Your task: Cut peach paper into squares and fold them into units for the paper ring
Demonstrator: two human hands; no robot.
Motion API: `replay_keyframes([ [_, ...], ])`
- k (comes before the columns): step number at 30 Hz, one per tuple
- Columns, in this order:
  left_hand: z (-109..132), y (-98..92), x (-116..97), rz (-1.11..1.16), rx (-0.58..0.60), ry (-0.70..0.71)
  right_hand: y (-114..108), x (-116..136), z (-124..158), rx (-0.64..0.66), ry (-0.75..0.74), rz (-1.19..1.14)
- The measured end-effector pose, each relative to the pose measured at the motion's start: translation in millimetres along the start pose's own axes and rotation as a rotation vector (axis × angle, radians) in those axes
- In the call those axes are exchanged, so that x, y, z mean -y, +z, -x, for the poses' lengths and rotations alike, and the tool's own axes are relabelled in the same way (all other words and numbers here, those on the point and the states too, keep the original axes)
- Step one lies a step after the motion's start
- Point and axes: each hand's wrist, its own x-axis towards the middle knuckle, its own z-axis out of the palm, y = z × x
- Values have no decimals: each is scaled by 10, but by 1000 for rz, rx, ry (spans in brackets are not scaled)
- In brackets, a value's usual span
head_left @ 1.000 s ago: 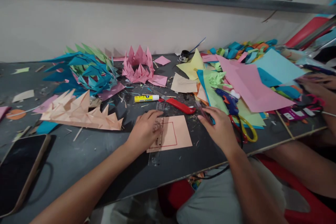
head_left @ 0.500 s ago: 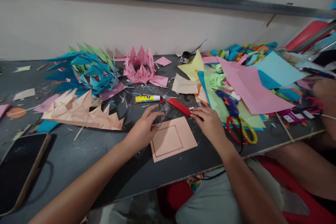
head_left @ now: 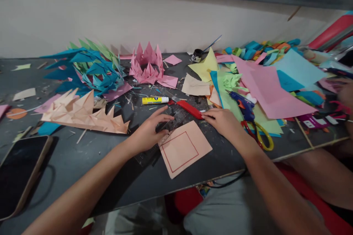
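Observation:
A peach paper sheet (head_left: 180, 149) with a rectangle outlined in red lies near the table's front edge. Along its left side is a clear plastic ruler (head_left: 179, 117). My left hand (head_left: 150, 130) rests over the ruler, fingers spread and thumb at the paper's left corner; part of the ruler is hidden beneath it. With its fingertips, my right hand (head_left: 223, 121) pinches the handle end of a red-handled knife (head_left: 190, 108). The knife lies just beyond the paper, its blade pointing up-left towards a yellow glue stick (head_left: 154, 100).
Folded paper pieces in blue (head_left: 102, 71), pink (head_left: 147, 68) and peach (head_left: 85, 114) stand at the back left. Scissors (head_left: 265, 137), a glue gun (head_left: 244, 106) and coloured sheets (head_left: 271, 84) lie right. A phone (head_left: 20, 176) is front left. Another person's arm (head_left: 322, 176) shows right.
The peach sheet has turned and shifted slightly towards me. My left hand's fingers have spread over the ruler. The view has moved slightly; my right hand remains at the knife's handle.

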Motion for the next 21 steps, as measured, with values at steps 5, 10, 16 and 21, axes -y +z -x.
replay_keyframes([
  [5,-8,-5,-1,-43,27,-12,20,-3,43,-35,-74,44],
  [10,-8,32,-4,-186,7,107,74,-11,96,-95,-136,78],
  [16,96,106,-50,-419,-76,140,109,-12,112,-149,-174,93],
  [21,167,138,-106,-587,-31,77,92,-45,94,-151,-145,19],
])
